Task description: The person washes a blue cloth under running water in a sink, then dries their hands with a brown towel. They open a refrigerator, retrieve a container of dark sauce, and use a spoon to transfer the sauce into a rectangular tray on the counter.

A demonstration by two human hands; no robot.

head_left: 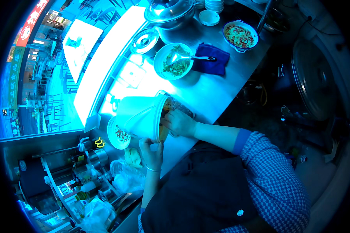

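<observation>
A large white bucket point(140, 116) lies tipped on its side over the steel counter, its mouth turned toward my right hand. My left hand point(152, 154) is closed at the lower edge of that mouth, thumb and fingers gripping the bucket from below. At the opening, my right hand point(181, 123) has curled fingers against something yellowish-brown point(164, 132); what exactly they hold is hidden. Behind the right hand stands a clear container point(182, 108) with dark contents. Beneath the bucket's left side sits a white bowl point(118, 134) with chopped pieces in it.
Farther along the counter point(210, 95) are a bowl of greens point(177, 72) with a spoon point(190, 58), a dark blue cloth point(217, 64), and a basin of diced food point(240, 37). A lidded pot point(169, 13) stands at the back. Plastic bags point(124, 176) lie lower left.
</observation>
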